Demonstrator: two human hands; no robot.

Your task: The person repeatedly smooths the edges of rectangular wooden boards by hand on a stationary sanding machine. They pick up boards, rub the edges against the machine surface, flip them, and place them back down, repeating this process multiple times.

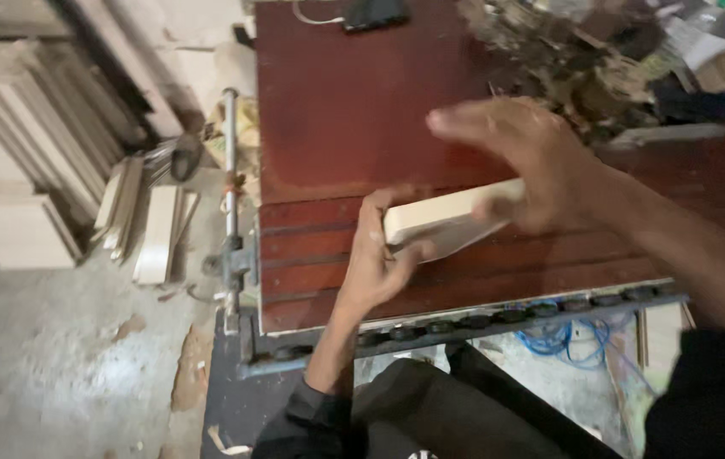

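Observation:
A pale rectangular wooden block [443, 219] is held just above the dark red workbench [345, 110]. My left hand [377, 255] grips its left end, fingers wrapped round the edge. My right hand [520, 157] lies over the block's right end, thumb under or against it and fingers stretched out to the left, blurred by motion. Both forearms come up from the bottom in dark sleeves.
A metal rail with black rollers [464, 323] runs along the bench's near edge. Wood scraps and debris [583, 59] pile at the back right. A dark device with a cable [375, 13] lies at the back. Stacked boards [22, 144] and planks [154, 229] stand on the floor left. Blue wire [566, 340] hangs below.

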